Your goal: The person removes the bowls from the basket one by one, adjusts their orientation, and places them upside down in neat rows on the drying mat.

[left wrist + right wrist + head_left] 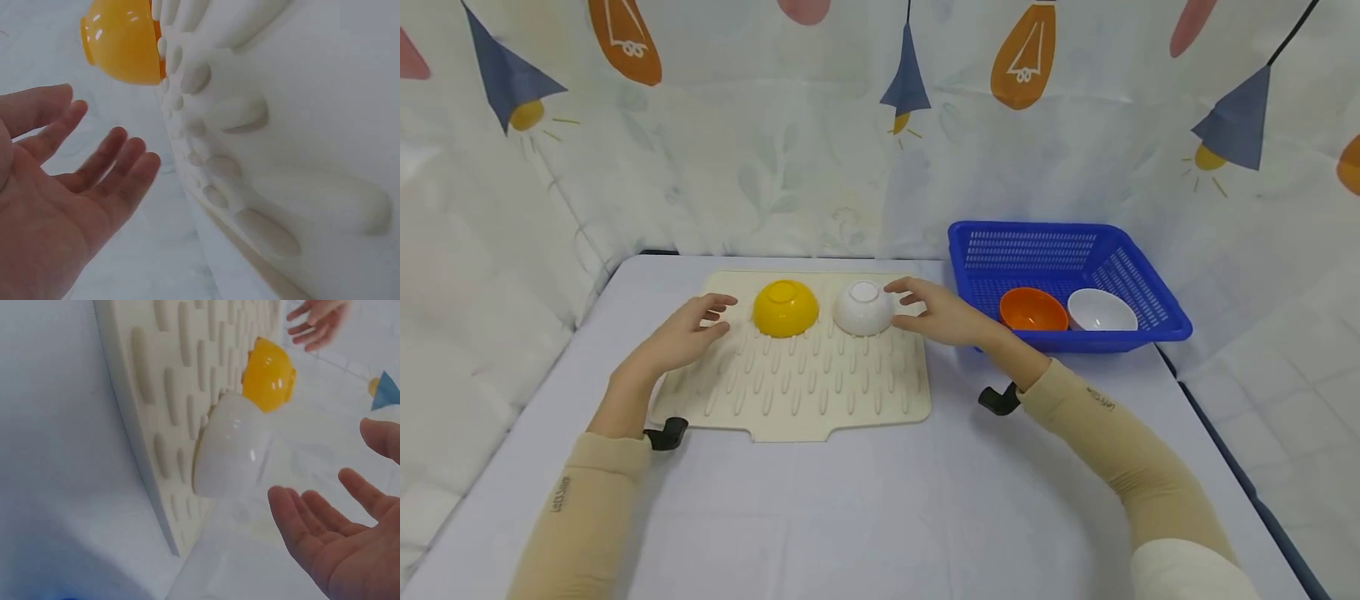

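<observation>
Yellow bowl (785, 307) and white bowl (862, 307) sit upside down side by side at centre frame, on the ribbed mat (820, 392), likely so they drain; left hand (688, 333) hovers just left of the yellow bowl, grip wide, fingers loose, holding nothing; right hand (936, 312) sits just right of the white bowl, grip wide, fingertips near it, contact unclear; blue basket (1138, 287) at right on the counter (850, 517) holds an orange bowl (1033, 309) and another white one (1101, 310), upright.

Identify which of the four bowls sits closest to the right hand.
The white upside-down bowl on the drying mat, beside the right hand; the others lie farther off.
</observation>
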A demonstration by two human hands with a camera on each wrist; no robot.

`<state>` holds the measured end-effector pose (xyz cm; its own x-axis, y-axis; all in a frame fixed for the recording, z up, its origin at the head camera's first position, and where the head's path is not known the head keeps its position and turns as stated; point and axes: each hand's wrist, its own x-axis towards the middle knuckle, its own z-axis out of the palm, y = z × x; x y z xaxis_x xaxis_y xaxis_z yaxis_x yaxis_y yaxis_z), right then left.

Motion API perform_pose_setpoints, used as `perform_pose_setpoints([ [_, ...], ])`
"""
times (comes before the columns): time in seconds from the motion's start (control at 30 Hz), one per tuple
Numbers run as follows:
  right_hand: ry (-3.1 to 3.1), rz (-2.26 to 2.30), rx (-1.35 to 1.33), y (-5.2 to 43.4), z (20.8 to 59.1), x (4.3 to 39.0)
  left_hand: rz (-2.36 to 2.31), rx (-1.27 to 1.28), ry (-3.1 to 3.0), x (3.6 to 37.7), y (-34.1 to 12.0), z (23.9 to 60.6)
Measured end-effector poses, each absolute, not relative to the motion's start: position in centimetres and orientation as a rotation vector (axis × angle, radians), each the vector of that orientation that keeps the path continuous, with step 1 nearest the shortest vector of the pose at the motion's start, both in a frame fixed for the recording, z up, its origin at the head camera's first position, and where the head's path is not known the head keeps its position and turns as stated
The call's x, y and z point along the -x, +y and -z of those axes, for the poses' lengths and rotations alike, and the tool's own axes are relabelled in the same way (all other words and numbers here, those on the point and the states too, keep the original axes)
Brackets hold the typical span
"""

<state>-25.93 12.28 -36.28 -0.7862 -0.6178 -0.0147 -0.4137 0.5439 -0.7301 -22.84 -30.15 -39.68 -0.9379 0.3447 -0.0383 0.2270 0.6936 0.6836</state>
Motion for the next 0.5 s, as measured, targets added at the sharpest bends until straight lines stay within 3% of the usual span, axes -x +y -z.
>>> perform_pose_setpoints([
  [0.5, 2.577, 1.123, 0.809, 16.3, 32.6, 26.3, -0.731, -0.245, 2.729, 22.4, -33.8, 40.0],
])
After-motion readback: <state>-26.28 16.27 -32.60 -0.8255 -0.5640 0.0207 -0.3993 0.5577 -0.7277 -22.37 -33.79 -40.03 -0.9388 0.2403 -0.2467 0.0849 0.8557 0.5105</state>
